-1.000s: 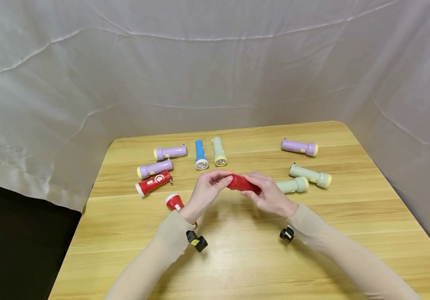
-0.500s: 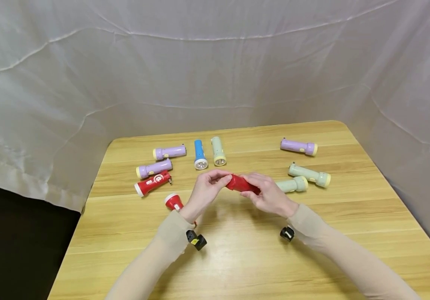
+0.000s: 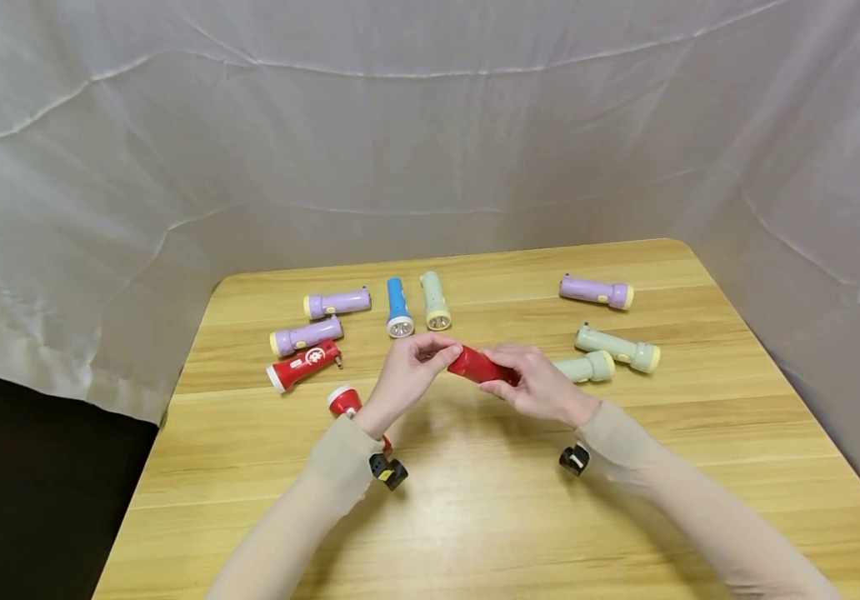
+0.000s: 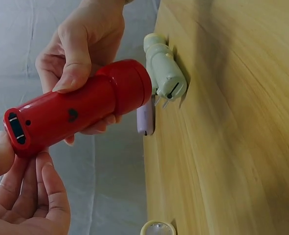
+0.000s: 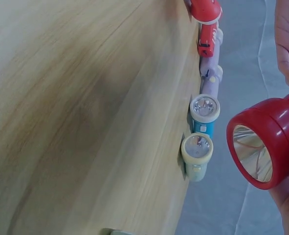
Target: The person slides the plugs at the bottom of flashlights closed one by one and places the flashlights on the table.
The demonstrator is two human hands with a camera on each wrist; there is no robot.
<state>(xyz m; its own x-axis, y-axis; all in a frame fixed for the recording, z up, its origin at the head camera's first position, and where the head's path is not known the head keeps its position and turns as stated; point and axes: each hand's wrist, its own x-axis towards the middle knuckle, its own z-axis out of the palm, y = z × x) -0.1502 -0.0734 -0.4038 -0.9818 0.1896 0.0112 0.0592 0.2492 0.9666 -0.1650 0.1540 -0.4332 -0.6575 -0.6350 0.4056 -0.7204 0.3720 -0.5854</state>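
Note:
Both hands hold a red flashlight [image 3: 475, 365] above the wooden table. My right hand [image 3: 538, 385] grips its barrel near the flared head, thumb on one side and fingers on the other, as the left wrist view shows. My left hand [image 3: 407, 375] pinches the tail end between thumb and fingertips. On that end face, the left wrist view shows a dark slot [image 4: 17, 128] with two metal prongs lying in it. The clear lens [image 5: 253, 152] of the head faces the right wrist camera. Under the left wrist lies another red flashlight [image 3: 344, 400], partly hidden by the forearm.
At left lie a red flashlight [image 3: 302, 367] and two purple flashlights, one [image 3: 306, 336] nearer. A blue flashlight [image 3: 398, 310] and pale green flashlight [image 3: 436, 302] stand side by side behind the hands. More green flashlights [image 3: 617, 347] and a purple one [image 3: 597, 292] lie right.
The held flashlight has turned slightly and its tail end looks smoother in outline. My left hand has shifted a little up and left; the right hand keeps its grip.

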